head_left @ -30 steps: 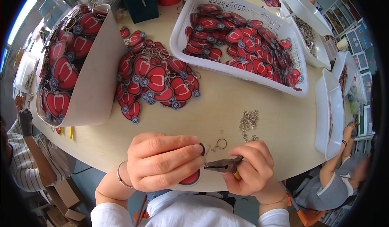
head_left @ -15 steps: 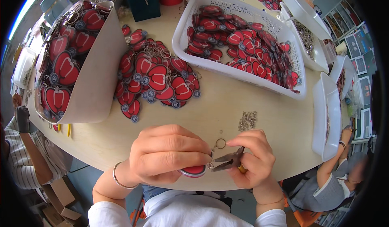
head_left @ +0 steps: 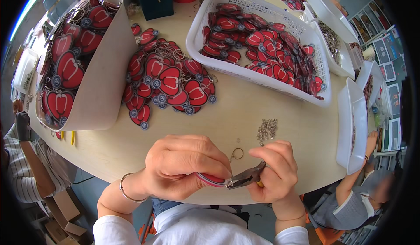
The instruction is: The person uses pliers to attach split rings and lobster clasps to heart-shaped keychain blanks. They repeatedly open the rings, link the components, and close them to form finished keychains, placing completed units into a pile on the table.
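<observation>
One flat red charm (head_left: 211, 180) is pinched in the left hand (head_left: 188, 168) over the near edge of a smooth, pale counter (head_left: 306, 135). The right hand (head_left: 276, 170) is clamped on metal pliers (head_left: 248, 176), tips at the charm's silvery end. Shiny links (head_left: 267, 129) heap just beyond. Toward the far edge: a glossy charm pile (head_left: 169, 81) and a latticed white plastic basket (head_left: 253, 76). Shelves (head_left: 373, 19) line the room's right.

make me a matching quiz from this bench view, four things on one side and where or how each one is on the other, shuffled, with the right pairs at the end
1. pliers
2. silver bangle
3. white perforated basket
4. small metal links

A. around the left wrist
B. loosely piled beyond the right hand
C. holding many red charms
D. gripped in the right hand

Pairs: 1-D, 2-A, 3-C, 4-B
</observation>
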{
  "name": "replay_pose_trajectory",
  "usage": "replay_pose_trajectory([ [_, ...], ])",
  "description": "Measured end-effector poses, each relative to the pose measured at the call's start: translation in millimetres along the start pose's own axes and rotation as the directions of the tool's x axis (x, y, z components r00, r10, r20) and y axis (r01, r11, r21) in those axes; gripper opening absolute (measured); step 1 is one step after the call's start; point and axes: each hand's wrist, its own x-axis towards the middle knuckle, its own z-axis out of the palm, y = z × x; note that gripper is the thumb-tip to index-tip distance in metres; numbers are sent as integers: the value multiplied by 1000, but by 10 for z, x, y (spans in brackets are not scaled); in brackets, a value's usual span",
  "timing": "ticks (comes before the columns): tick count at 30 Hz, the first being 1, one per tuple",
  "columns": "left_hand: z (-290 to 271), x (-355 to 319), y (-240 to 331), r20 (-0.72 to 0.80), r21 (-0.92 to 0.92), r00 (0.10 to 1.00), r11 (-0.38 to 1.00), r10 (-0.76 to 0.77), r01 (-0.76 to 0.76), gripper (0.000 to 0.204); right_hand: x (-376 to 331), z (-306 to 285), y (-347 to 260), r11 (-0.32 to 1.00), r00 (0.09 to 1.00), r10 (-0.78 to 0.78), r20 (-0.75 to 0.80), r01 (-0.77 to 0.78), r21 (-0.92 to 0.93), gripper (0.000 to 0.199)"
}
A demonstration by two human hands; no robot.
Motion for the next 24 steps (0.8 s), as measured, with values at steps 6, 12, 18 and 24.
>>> replay_pose_trajectory([
  [6, 5, -4, 14, -9, 8, 1000, 1000, -26, 26, 13, -13, -13, -23, 1000, 1000, 2, 16, -1, -28, 32],
  [12, 9, -1, 17, -10, 22, 999, 999, -30, 30, 14, -11, -10, -32, 999, 1000, 0, 10, 0, -34, 29],
  [18, 9, 3, 17, -13, 33, 1000, 999, -29, 29, 14, -8, -12, -38, 1000, 1000, 5, 20, -5, -25, 26],
  [24, -31, 10, 42, 39, 270, 996, 959, 79, -87, 13, 1, 20, -2, 999, 999, 33, -6, -32, 25, 28],
])
